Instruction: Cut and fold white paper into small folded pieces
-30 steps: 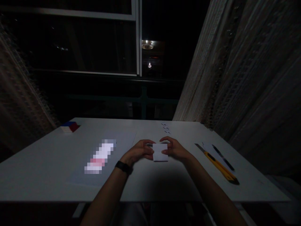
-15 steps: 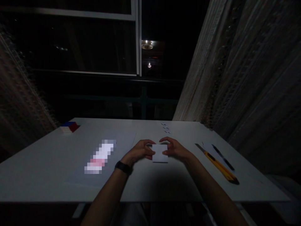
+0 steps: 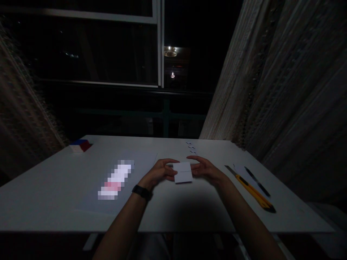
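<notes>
A small white square of folded paper is held up above the table between my hands, with a thin line running across its face. My left hand pinches its left edge, thumb in front and the other fingers behind. At the right edge, my right hand grips the paper with its fingers, index finger stretched out above it; where the thumb presses is hard to make out. A dark band circles my left wrist.
A yellow box cutter with its blade out and a dark pen lie at right. A blurred-out bright item rests on a paper sheet. A coloured cube stands far left; small dark marks show at the back.
The folded paper has tilted slightly and shifted a little up and left, and a line now shows across it. My right thumb has come off its front face.
</notes>
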A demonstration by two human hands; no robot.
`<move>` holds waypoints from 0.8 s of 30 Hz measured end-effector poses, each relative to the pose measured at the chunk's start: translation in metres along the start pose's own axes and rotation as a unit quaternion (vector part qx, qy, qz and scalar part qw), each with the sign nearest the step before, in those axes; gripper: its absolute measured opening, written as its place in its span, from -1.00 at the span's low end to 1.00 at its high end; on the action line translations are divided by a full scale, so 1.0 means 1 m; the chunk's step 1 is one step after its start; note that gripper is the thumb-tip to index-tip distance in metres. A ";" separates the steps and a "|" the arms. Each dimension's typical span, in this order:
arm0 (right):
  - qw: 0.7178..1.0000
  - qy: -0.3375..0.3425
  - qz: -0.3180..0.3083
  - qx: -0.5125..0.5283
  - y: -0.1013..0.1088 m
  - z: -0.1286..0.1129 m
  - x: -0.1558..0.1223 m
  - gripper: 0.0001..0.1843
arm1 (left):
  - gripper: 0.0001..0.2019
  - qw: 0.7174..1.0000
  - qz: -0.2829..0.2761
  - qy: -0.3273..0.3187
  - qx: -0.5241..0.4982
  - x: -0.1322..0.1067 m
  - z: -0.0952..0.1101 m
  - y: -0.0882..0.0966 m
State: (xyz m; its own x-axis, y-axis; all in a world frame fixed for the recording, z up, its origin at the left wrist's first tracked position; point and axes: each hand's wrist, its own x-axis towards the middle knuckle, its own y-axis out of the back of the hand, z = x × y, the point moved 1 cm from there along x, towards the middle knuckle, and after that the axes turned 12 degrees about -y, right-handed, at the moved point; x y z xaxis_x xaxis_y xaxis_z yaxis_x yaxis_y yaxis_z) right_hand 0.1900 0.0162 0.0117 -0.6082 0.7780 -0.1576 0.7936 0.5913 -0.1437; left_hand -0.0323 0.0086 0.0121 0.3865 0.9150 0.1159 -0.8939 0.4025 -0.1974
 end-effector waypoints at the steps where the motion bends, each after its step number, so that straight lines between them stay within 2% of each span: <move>1: 1.000 0.004 0.007 0.003 -0.002 0.000 0.000 -0.36 | -0.46 1.000 0.011 -0.003 -0.006 0.001 -0.001 0.000; 5: 0.998 0.013 0.066 -0.014 -0.008 0.007 0.008 -0.56 | -0.42 0.999 0.035 -0.019 -0.013 0.004 -0.005 -0.001; 10: 0.993 0.020 0.117 -0.003 -0.009 0.017 0.019 -0.54 | -0.36 0.997 0.031 -0.052 0.053 0.004 -0.006 -0.005; 14: 0.992 0.028 0.118 -0.031 -0.010 0.016 0.019 -0.60 | -0.44 0.984 0.034 -0.087 0.148 0.006 -0.010 -0.005; 17: 0.992 0.025 0.115 -0.050 -0.011 0.016 0.019 -0.59 | -0.53 0.975 0.059 -0.111 0.182 0.009 -0.014 -0.003; 21: 0.992 0.029 0.119 -0.028 -0.011 0.016 0.020 -0.54 | -0.71 0.972 0.080 -0.132 0.178 0.011 -0.013 -0.002; 24: 0.990 0.039 0.137 0.005 -0.012 0.014 0.019 -0.40 | -0.76 0.973 0.085 -0.127 0.172 0.010 -0.009 -0.004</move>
State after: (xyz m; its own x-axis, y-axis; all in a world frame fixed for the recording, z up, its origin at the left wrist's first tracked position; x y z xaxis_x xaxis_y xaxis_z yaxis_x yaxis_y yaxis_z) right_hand 0.1685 0.0212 -0.0032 -0.3664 0.9233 -0.1151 0.9281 0.3540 -0.1150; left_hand -0.0226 0.0163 0.0052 0.1974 0.9135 0.3557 -0.9800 0.1740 0.0970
